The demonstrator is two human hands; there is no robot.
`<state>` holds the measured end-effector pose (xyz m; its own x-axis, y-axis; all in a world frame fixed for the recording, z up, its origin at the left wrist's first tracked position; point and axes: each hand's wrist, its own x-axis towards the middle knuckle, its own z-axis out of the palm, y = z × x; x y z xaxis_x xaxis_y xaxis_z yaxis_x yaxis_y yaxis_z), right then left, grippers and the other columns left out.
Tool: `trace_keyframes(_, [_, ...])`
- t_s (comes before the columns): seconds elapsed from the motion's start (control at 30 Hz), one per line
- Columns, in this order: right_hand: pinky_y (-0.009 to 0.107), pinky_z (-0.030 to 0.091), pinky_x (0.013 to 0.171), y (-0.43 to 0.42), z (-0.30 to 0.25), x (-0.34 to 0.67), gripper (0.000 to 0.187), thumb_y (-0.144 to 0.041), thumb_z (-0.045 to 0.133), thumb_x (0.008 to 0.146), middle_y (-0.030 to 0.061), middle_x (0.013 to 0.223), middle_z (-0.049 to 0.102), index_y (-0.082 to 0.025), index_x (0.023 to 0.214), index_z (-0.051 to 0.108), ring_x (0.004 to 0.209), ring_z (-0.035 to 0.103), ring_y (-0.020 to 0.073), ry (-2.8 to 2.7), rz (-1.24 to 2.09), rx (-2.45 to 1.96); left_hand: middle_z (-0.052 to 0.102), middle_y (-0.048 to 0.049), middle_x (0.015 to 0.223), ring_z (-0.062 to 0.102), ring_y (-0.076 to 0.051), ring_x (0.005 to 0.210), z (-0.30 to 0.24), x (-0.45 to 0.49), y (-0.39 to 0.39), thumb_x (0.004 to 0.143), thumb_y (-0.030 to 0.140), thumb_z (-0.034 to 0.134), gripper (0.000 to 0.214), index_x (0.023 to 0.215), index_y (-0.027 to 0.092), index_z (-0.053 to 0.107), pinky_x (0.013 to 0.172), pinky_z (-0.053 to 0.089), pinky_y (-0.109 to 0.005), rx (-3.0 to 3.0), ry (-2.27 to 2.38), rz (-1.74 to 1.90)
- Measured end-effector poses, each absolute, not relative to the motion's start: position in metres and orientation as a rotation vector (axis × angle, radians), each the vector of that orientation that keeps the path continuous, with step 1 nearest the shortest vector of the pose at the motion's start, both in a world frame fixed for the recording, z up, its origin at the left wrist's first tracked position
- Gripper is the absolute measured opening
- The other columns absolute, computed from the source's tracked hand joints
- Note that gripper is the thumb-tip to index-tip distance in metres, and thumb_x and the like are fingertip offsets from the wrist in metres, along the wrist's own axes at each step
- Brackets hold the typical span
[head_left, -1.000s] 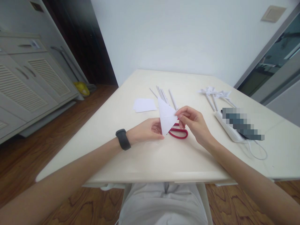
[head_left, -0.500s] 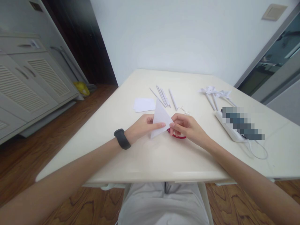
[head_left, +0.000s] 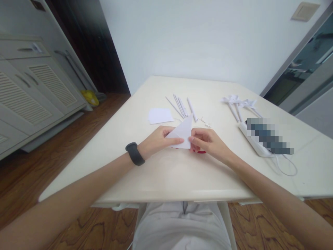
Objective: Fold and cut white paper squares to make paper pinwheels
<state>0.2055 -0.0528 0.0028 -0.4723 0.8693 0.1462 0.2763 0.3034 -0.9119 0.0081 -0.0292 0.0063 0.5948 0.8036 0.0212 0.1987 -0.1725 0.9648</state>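
Note:
A white paper folded into a triangle [head_left: 183,132] is held between both hands just above the cream table [head_left: 166,177]. My left hand [head_left: 158,140], with a black band on the wrist, pinches its left lower edge. My right hand [head_left: 206,142] pinches its right lower corner. The triangle's tip points up and to the right. Red scissors [head_left: 200,151] lie under the hands, mostly hidden, with only a sliver of handle showing.
A flat white sheet [head_left: 160,115] and several rolled paper sticks [head_left: 182,106] lie behind the hands. Folded paper pinwheels on sticks [head_left: 239,104] rest at the back right. A white device with a cable [head_left: 262,144] lies at the right. Cabinets stand at the left.
The paper triangle has turned from upright to leaning flatter, its tip now pointing up-right. Both hands have dropped closer to the table and cover the scissors.

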Motion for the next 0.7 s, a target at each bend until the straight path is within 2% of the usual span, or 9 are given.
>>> trace_keyframes(0.2, [0.022, 0.037, 0.051, -0.052, 0.004, 0.208, 0.018, -0.022, 0.045, 0.086, 0.0006, 0.06, 0.058, -0.016, 0.07, 0.051, 0.052, 0.046, 0.009, -1.873, 1.196, -0.974, 0.064, -0.0029, 0.082, 0.059, -0.017, 0.075, 0.006, 0.006, -0.028, 0.073, 0.036, 0.061, 0.026, 0.085, 0.013, 0.063, 0.065, 0.044, -0.026, 1.697, 0.83, 0.615])
trace_keyframes(0.5, [0.02, 0.036, 0.048, -0.056, 0.003, 0.205, 0.017, -0.023, 0.044, 0.087, -0.0032, 0.061, 0.047, -0.017, 0.073, 0.052, 0.052, 0.043, 0.008, -1.927, 1.136, -0.959, 0.068, -0.0048, 0.091, 0.062, -0.023, 0.087, 0.001, 0.009, -0.031, 0.069, 0.036, 0.066, 0.031, 0.091, 0.015, 0.066, 0.075, 0.047, -0.033, 1.654, 0.81, 0.567])
trace_keyframes(0.6, [0.021, 0.039, 0.054, -0.053, 0.006, 0.207, 0.019, -0.024, 0.042, 0.088, -0.0022, 0.064, 0.05, -0.017, 0.075, 0.053, 0.056, 0.047, 0.009, -2.005, 1.052, -0.966, 0.069, -0.0062, 0.095, 0.062, -0.023, 0.086, 0.002, 0.011, -0.035, 0.068, 0.037, 0.067, 0.034, 0.095, 0.015, 0.066, 0.073, 0.048, -0.033, 1.606, 0.844, 0.624])
trace_keyframes(0.7, [0.025, 0.043, 0.065, -0.045, 0.009, 0.217, 0.016, -0.024, 0.044, 0.087, 0.0017, 0.079, 0.059, -0.018, 0.083, 0.057, 0.071, 0.054, 0.0126, -2.145, 0.83, -1.082, 0.068, -0.0078, 0.097, 0.063, -0.024, 0.087, 0.006, 0.011, -0.037, 0.068, 0.038, 0.067, 0.037, 0.097, 0.015, 0.064, 0.075, 0.049, -0.034, 1.538, 0.875, 0.675])
